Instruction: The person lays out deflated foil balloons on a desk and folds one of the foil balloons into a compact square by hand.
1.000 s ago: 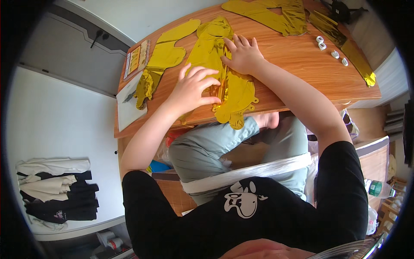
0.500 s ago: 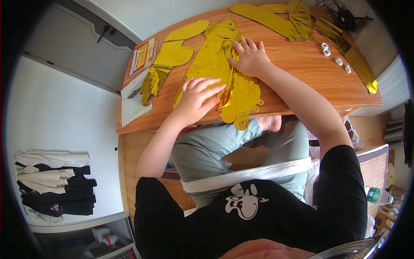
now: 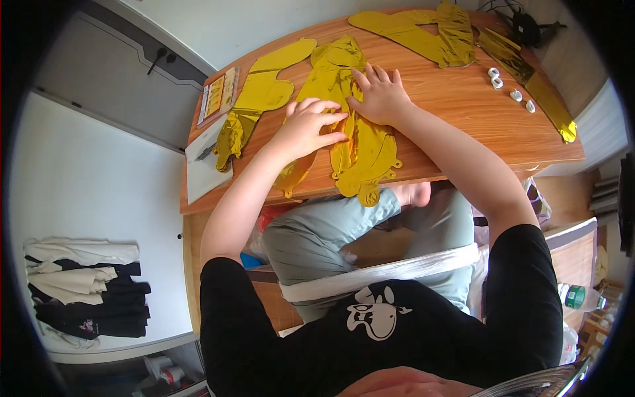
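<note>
Your gold foil (image 3: 375,140) is lying over the desk's (image 3: 460,92) near edge. Your right hand (image 3: 382,98) is resting spread on it; your left (image 3: 307,129) is curving loosely, thumb apart. You are probably flattening it; the fold (image 3: 354,147) is likely needing soft pressing.

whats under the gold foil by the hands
Table shows around the foil, whose near end juts past the edge, over a trouser leg. The surface directly beneath the foil is covered, so anything else there can't be seen.
</note>
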Available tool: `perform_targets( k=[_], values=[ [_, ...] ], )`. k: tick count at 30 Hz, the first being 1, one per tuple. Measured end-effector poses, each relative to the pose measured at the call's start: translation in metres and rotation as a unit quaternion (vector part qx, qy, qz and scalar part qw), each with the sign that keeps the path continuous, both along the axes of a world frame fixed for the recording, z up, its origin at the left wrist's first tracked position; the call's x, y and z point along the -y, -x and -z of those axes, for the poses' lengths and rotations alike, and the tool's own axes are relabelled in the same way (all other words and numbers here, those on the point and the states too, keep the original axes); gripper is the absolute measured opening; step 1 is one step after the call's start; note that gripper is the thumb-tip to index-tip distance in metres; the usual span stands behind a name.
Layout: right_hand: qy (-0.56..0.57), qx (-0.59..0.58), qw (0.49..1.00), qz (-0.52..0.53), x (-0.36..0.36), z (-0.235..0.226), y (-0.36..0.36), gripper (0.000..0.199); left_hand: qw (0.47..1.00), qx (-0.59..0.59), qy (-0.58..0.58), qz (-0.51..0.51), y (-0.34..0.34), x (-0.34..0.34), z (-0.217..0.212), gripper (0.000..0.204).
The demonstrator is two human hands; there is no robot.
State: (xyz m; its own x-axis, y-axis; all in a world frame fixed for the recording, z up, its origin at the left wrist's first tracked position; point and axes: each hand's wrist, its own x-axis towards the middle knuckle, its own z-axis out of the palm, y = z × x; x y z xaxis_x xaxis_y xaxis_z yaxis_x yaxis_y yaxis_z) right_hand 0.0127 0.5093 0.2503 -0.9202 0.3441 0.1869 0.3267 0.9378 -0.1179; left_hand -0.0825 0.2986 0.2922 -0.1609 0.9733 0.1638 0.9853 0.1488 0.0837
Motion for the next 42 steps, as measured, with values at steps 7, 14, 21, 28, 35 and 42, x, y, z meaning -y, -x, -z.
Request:
perform_targets(
  k=[7, 14, 21, 28, 35, 42],
  values=[
    [0.003, 0.0, 1.0, 0.001, 0.0, -0.001, 0.0, 0.081, 0.99, -0.114, 0.03, 0.073, -0.01, 0.003, -0.02, 0.058],
    [0.006, 0.001, 1.0, 0.001, -0.001, -0.001, -0.001, 0.081, 0.99, -0.096, 0.059, 0.08, -0.025, 0.019, -0.02, 0.065],
    [0.002, -0.006, 1.0, 0.0, -0.001, -0.001, -0.001, 0.08, 0.987, -0.008, 0.102, 0.126, -0.016, 0.017, -0.013, 0.066],
    [0.022, 0.003, 1.0, -0.001, 0.003, -0.007, -0.003, 0.085, 0.984, 0.04, 0.125, 0.123, -0.008, 0.012, -0.009, 0.064],
    [0.006, 0.004, 1.0, 0.0, 0.002, -0.008, -0.005, 0.096, 0.985, 0.047, 0.118, 0.119, -0.006, 0.012, -0.007, 0.066],
    [0.007, 0.001, 1.0, -0.002, 0.004, -0.01, -0.004, 0.097, 0.996, 0.086, -0.007, 0.002, -0.021, 0.039, -0.023, 0.054]
  ],
)
